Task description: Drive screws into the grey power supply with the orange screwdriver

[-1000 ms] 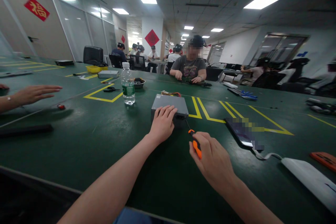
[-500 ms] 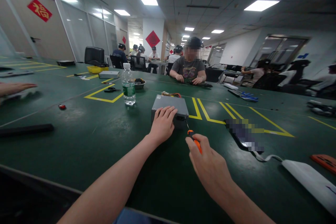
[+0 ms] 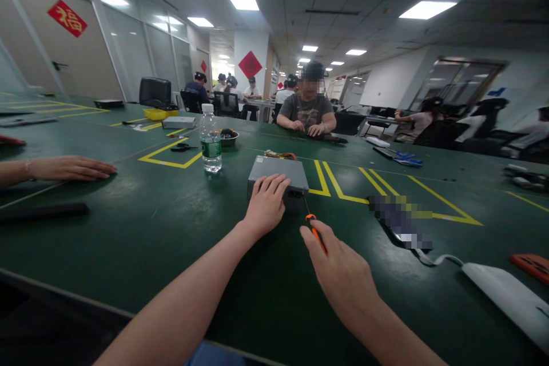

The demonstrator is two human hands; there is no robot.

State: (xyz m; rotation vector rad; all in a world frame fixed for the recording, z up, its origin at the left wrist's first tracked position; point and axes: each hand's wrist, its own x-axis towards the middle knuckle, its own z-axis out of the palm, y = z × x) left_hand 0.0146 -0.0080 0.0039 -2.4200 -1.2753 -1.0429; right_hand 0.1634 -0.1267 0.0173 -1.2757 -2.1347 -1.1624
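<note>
A grey metal box with coloured wires at its back lies on the green table. My left hand rests on the box's near left corner, fingers laid over its top. My right hand is closed round an orange-handled screwdriver. The screwdriver's thin shaft points at the box's near right side.
A water bottle stands left of the box. A phone and a white device with a cable lie at the right. Another person's hand rests on the table at the left. A person sits across; yellow tape lines mark the table.
My right hand has turned slightly on the screwdriver and less of the orange handle shows. The other person's hand at the left drew back, then reached out onto the table again.
</note>
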